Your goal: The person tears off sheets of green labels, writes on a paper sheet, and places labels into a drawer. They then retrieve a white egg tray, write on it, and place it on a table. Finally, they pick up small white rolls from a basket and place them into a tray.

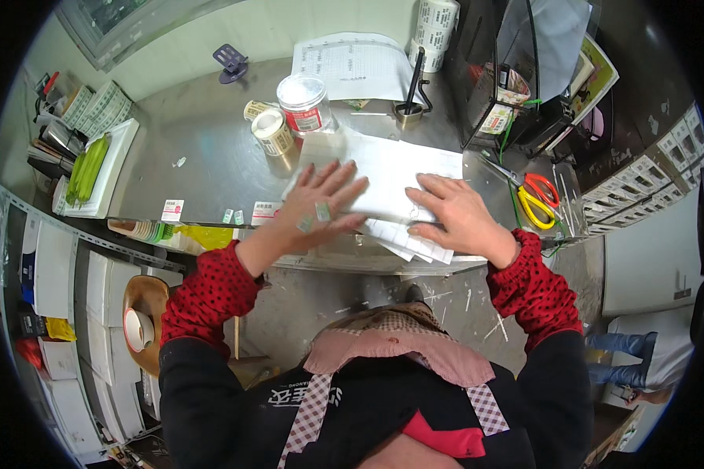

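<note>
Sheets of white paper (387,158) lie in a loose stack at the front edge of a metal table (170,158), and several lower sheets stick out past that edge. Spread flat, my left hand (322,202) rests over the left part of the stack, its fingers apart and slightly blurred. Small green-and-white stickers are on the back of this hand. On the right part of the paper lies my right hand (457,211), palm down with fingers apart. Neither hand grips anything visible. The paper under both palms is hidden.
Behind the stack stand a clear plastic jar (305,105) and a label roll (271,133). Scissors (531,196) lie right of my right hand, near a black wire rack (498,99). A white tray (117,164) with green vegetables is at left. Another person's legs (622,357) show at far right.
</note>
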{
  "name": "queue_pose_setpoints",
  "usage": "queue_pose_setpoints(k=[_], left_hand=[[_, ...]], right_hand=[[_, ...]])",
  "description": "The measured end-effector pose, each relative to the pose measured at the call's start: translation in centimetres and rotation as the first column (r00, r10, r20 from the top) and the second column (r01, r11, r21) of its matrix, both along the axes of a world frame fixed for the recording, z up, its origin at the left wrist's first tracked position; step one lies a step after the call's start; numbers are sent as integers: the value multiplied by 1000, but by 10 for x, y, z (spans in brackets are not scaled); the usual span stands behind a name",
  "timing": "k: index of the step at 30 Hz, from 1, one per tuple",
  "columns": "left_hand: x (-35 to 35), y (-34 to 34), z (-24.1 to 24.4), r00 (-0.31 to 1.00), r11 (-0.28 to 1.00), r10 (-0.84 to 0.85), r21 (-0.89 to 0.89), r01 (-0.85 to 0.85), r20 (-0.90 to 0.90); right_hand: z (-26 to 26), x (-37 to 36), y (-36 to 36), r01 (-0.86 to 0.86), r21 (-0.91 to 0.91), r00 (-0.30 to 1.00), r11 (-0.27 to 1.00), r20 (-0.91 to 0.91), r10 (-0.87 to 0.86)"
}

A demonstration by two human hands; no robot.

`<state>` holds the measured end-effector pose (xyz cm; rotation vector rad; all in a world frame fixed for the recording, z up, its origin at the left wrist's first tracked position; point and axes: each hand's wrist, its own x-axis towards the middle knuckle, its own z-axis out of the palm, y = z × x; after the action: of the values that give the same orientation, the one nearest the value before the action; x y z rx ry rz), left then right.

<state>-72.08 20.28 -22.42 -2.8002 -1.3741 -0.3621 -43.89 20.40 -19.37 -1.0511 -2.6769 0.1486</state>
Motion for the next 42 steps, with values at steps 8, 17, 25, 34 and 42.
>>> queue_pose_setpoints(k=[8,17,25,34,42], left_hand=[[-3,5,-7,1000,997,-20,69,22,-22],[13,19,-14,985,995,-90,55,83,145],[2,3,19,976,955,-104,294,44,190],[30,-13,-11,976,950,-217,229,211,0],[64,-9,-21,990,978,5,206,-35,142]], right_hand=[[-21,3,-4,-94,313,988,945,148,49],[-8,-4,13,-162,489,964,857,263,32],[34,-36,-26,-108,531,949,841,308,-72],[-18,-51,-48,-56,366,981,929,191,-16],[-40,-14,-7,10,481,1000,877,-23,2]])
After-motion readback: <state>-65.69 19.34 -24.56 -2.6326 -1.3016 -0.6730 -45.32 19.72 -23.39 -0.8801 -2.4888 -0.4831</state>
